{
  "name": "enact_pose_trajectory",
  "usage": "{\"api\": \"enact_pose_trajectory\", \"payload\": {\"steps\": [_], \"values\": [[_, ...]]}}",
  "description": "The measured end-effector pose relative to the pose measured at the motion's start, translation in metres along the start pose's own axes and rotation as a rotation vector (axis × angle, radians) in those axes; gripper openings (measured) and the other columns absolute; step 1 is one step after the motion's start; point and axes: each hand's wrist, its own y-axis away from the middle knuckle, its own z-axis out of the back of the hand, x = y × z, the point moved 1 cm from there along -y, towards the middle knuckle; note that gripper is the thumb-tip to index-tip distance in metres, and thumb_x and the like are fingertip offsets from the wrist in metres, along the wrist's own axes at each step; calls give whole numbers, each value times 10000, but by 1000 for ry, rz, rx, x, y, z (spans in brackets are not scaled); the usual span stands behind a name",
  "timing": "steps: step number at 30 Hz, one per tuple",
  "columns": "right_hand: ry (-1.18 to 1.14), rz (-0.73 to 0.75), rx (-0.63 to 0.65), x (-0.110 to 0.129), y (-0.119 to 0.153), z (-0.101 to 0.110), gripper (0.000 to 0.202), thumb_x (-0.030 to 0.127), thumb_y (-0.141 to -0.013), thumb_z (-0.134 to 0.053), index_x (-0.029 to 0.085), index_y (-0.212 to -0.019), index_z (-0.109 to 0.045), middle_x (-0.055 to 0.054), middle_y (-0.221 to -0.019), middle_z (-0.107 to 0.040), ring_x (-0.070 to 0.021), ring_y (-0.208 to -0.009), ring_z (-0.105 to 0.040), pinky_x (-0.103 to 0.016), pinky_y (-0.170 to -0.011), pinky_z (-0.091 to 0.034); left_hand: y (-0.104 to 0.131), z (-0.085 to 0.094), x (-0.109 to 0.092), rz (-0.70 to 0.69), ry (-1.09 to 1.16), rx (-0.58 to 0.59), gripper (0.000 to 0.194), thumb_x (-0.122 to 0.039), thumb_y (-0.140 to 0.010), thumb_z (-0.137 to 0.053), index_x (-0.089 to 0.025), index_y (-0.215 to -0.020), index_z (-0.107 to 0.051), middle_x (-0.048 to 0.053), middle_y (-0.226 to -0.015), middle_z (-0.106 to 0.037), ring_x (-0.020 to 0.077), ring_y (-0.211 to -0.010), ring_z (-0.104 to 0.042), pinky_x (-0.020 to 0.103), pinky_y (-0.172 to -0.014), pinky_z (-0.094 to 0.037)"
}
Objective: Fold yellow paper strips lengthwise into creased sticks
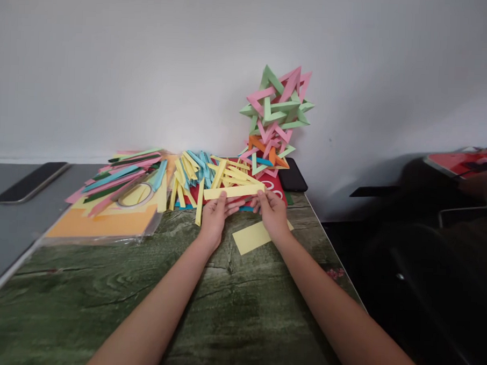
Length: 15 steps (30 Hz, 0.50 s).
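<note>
A narrow yellow paper strip [241, 192] is held up level between my two hands. My left hand [215, 216] pinches it left of its middle, thumb on the near face and fingers behind. At its right end, my right hand [273, 212] pinches it the same way. Below my right hand lies a flat pale yellow paper rectangle [251, 238], partly covered by the wrist. Just behind the held strip are several folded yellow strips [231, 174] and blue strips [203, 172], piled on a red sheet [278, 185].
Pink and green folded-paper stars [285, 106] stack against the wall, beside a dark phone [294, 176]. At left, a roll of tape [136, 195] and coloured strips [118, 174] lie on an orange paper pack [104, 225]. Another phone [31, 183] rests on the grey surface [7, 231].
</note>
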Motion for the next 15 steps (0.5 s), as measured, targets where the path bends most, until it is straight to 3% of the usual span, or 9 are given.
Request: {"api": "enact_pose_trajectory", "payload": {"steps": [6, 12, 15], "values": [[9, 2, -83, 2, 0, 1, 350, 497, -794, -394, 193, -656, -499, 19, -510, -506, -99, -438, -452, -230, -450, -377, -2, 2, 2, -26, 24, -47, 348, -436, -754, -510, -101, -825, -570, 147, -945, -645, 198, -770, -648, 270, -686, -491], [-16, 11, -31, 7, 4, -5, 290, 453, -639, -623, 178, -661, -530, 8, -539, -557, -111, -481, -495, -245, -494, -404, 2, -2, 0, -13, -98, 75, 324, -403, -721, -562, -112, -855, -606, 122, -898, -666, 197, -807, -641, 263, -706, -491], [-33, -25, -43, 6, 4, -5, 280, 441, -640, -625, 173, -664, -547, 13, -503, -550, -109, -447, -479, -244, -458, -386, 3, -3, -1, -17, -126, 60, 321, -357, -675, -624, -127, -899, -610, 102, -878, -677, 190, -784, -645, 258, -685, -498]]}}
